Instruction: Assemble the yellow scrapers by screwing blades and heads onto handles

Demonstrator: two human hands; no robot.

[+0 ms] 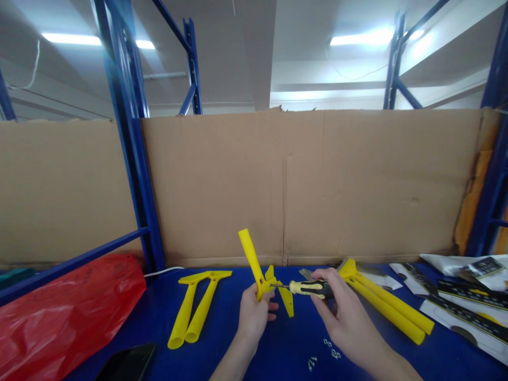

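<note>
My left hand (252, 317) is closed around a yellow plastic scraper handle (249, 251), its tube pointing up and its wide head turned to the right. A screwdriver (307, 288) with a pale yellow and black grip lies nearly level in my right hand (343, 312). Its shaft reaches left to the scraper's head; whether the tip sits in a screw is too small to tell. Behind my right fingers shows a grey metal piece (306, 274), partly hidden. Small nuts (332, 349) and screws (312, 363) are scattered on the blue table below.
Two yellow scraper handles (198, 307) lie on the left, and another yellow pair (391, 307) on the right. Printed packages (468, 312) cover the far right. A red plastic bag (79, 317) and a black phone (127, 362) are at left. A cardboard wall (222, 185) stands behind.
</note>
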